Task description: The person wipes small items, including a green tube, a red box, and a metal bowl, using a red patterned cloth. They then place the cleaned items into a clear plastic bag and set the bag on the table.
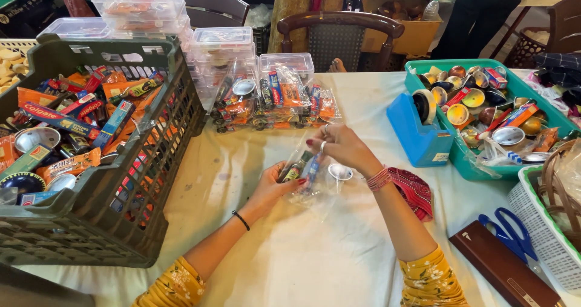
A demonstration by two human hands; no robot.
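My left hand [273, 184] grips the lower side of a clear plastic bag [315, 189] that lies on the white tablecloth [302, 252]. My right hand [340, 148] pinches the bag's upper edge from above. Inside the bag I see a small dark bottle [293, 172], a blue tube [311, 168] and a small white cup [340, 172]. A pile of filled clear packets [275, 104] lies just beyond my hands.
A dark green crate [91, 222] of small boxes, tubes and metal bowls stands at left. Stacked clear lidded containers [145, 4] rise behind it. At right are a teal tray [514, 89] of small items, a blue tape dispenser [420, 134], blue scissors [514, 234], a brown case [502, 267] and a white basket [544, 234].
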